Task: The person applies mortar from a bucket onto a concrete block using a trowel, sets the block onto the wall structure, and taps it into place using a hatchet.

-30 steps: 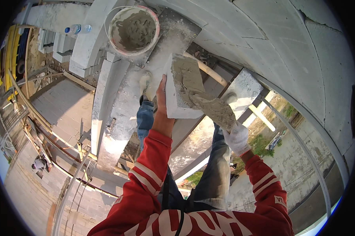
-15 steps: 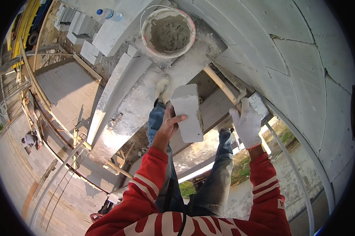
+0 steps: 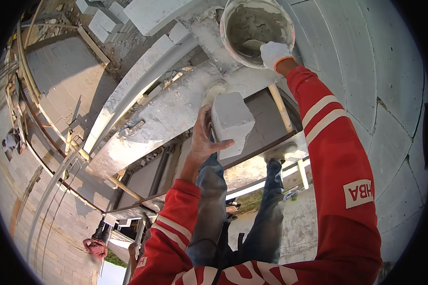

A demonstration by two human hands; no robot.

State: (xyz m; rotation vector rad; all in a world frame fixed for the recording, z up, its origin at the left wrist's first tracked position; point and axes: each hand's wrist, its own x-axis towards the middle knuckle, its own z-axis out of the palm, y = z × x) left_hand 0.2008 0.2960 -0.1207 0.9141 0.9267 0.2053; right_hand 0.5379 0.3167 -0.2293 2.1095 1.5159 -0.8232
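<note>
My bare left hand [image 3: 203, 135] is closed round a pale grey block [image 3: 233, 118], held above my legs, thumb along its near lower part. No mortar shows on the faces turned toward the camera. At the top, my gloved right hand [image 3: 274, 54] reaches over the rim of a bucket [image 3: 227, 33] of wet grey mortar, closed on a trowel [image 3: 254, 45] whose blade is partly in the mix. The trowel's handle is hidden by the glove.
A block wall [image 3: 375, 71] curves along the right. Dusty ledges [image 3: 152, 118], poles [image 3: 280, 107] and railings surround the drop below me. More blocks [image 3: 102, 26] lie at upper left. Two other people [image 3: 95, 247], [image 3: 12, 141] are far down at the left.
My right hand and trowel moved from the block up into the bucket. The block has turned, hiding the mortar seen on it earlier. The view has shifted, with the bucket now farther right.
</note>
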